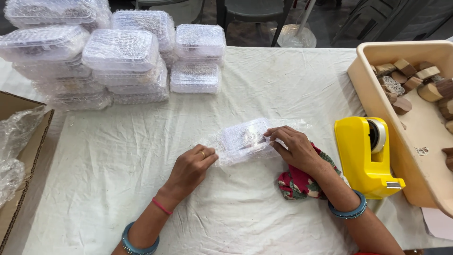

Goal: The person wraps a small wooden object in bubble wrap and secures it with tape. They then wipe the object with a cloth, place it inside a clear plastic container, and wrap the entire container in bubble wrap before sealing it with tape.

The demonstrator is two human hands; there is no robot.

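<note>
A small flat block wrapped in clear bubble wrap (243,138) lies on the white cloth in front of me. My left hand (191,167) pinches the wrap's left end between thumb and fingers. My right hand (292,147) presses its fingertips onto the wrap's right side, holding it down. Both wrists wear blue bangles, and the left also has a red thread. Under my right forearm sits a red floral cloth (296,183).
A yellow tape dispenser (364,156) stands right of my hands. Beyond it a beige tray (377,101) holds several carved wooden blocks. Stacks of bubble-wrapped packets (122,56) fill the table's far left. A cardboard box (23,156) with plastic wrap sits at the left edge.
</note>
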